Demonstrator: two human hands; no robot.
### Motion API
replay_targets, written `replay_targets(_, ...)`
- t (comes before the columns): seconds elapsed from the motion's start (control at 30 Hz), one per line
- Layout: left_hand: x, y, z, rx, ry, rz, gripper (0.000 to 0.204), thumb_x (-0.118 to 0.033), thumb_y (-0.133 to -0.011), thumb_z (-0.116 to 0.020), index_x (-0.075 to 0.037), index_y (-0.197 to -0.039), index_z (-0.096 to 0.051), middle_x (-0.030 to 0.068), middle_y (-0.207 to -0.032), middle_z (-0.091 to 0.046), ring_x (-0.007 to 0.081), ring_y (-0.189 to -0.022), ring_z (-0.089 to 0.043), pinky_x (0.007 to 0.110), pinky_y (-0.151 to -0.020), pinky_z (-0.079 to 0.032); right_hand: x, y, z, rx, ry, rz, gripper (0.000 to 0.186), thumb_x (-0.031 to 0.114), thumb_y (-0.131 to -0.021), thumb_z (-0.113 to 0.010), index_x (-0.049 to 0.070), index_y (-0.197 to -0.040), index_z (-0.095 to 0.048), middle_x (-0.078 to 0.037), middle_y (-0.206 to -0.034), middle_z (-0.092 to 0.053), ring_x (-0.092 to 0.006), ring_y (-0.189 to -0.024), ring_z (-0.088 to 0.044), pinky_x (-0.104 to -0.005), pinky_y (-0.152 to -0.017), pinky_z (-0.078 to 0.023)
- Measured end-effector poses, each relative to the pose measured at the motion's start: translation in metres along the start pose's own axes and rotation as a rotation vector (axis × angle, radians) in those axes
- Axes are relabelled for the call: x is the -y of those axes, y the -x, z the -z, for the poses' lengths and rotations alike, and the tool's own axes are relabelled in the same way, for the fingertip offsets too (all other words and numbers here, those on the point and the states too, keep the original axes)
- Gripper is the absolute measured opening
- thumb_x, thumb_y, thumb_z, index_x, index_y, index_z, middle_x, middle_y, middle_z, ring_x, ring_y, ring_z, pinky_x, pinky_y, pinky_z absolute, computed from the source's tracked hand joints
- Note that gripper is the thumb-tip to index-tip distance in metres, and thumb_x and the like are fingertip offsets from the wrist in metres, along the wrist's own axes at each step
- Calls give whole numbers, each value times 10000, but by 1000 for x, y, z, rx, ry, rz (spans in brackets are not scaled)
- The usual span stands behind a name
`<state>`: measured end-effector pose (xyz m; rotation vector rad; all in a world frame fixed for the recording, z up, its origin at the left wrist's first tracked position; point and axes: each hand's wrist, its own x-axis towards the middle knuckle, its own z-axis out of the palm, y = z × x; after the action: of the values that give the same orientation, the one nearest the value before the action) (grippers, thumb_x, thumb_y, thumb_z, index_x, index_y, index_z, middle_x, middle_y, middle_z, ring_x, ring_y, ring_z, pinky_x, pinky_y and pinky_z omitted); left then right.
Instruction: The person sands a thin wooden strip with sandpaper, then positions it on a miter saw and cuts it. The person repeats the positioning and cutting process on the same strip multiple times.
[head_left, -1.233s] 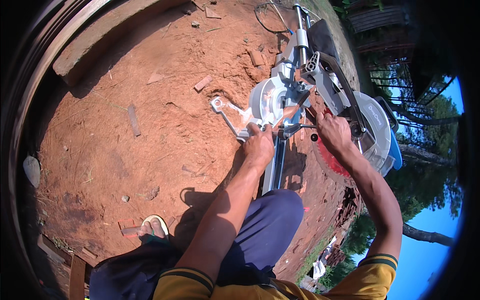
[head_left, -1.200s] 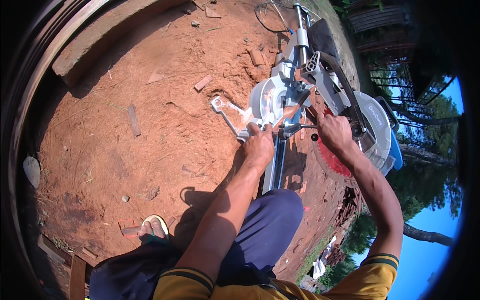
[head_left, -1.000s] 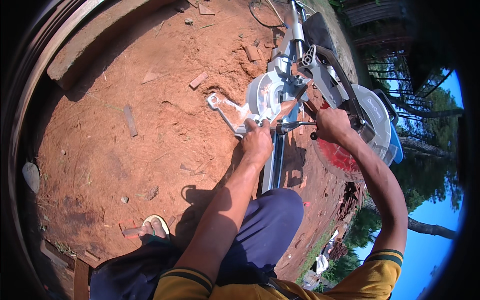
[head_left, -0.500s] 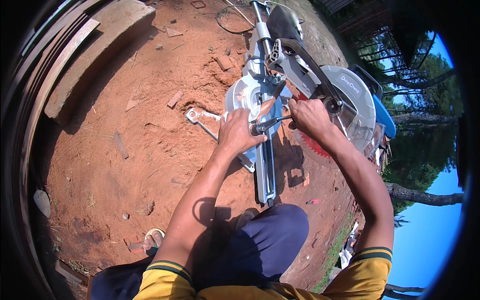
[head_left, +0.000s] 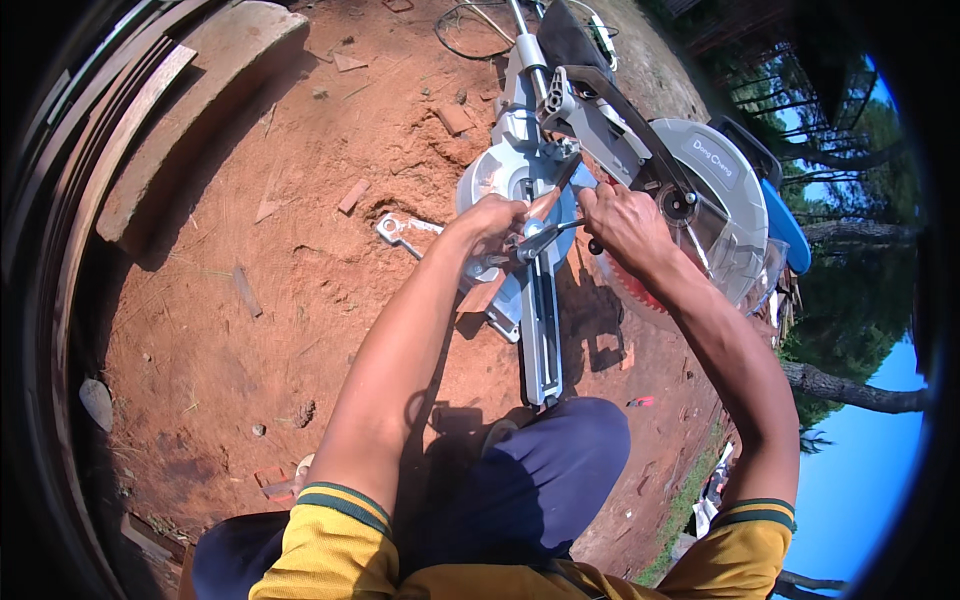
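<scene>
Sunlit red dirt ground (head_left: 250,330), trees (head_left: 850,300), blue sky (head_left: 860,470).

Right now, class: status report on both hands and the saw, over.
Left hand pressing wood piece on mitre saw table. Right hand gripping saw handle. Blade raised, nothing blocking.

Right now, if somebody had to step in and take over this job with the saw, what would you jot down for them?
Left hand: resting on the round table of the saw, fingers closed around a small piece of wood.
Right hand: gripping a thin metal rod with a dark knob beside the saw's guard.
The saw sits on red dirt, its head tilted to the right. A metal clamp lies just left of it; wood scraps lie scattered around.
Done: nothing shows as cut. Left: cannot tell whether the wood is placed for cutting; both hands are close to the blade.
</scene>
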<state>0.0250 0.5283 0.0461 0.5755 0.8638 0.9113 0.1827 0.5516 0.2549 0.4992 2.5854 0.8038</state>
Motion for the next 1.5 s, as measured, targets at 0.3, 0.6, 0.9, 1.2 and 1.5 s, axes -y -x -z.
replay_targets(0.3, 16, -43, -3, 14, -675, -352, 447, -411, -954, -658, 27, -877, -706, 141, -784, -702, 241, -755, -673, 429, -706, -507, 2, -5, 3, 108, -5, -48, 156, 144, -874, -670, 33, -934, -579, -160, -885, -696, -304, -869, -743, -398, -674, -607)
replay_targets(0.6, 31, -29, -4, -74, -495, -564, 393, -344, -947, -633, 25, -824, -689, 153, -676, -647, 260, -642, -627, 439, -665, -497, -6, -35, 24, 587, -92, -167, 173, 190, -778, -795, 51, -877, -770, -180, -866, -769, -334, -832, -776, -439, -715, -612)
replay_targets(0.9, 33, -34, -5, -110, -496, -509, 374, -333, -932, -657, 31, -860, -704, 196, -679, -638, 295, -632, -625, 451, -689, -509, -13, -57, 35, 886, -251, -327, 235, 258, -774, -791, 58, -896, -771, -190, -907, -762, -379, -902, -754, -485, -811, -600)
replay_targets(1.2, 30, -35, -2, -132, -556, -550, 377, -332, -937, -653, 35, -880, -719, 192, -724, -701, 304, -706, -732, 429, -698, -546, 23, -20, 35, 386, 55, -168, 200, 94, -895, -648, 29, -1073, -582, -158, -950, -669, -270, -809, -748, -396, -604, -592)
replay_targets(1.5, 28, -29, -1, -124, -541, -607, 424, -323, -963, -642, 44, -752, -627, 184, -631, -632, 282, -660, -732, 440, -653, -519, 12, -23, 13, 401, 42, -216, 175, 142, -850, -702, 44, -982, -644, -163, -799, -705, -310, -719, -753, -430, -620, -600)
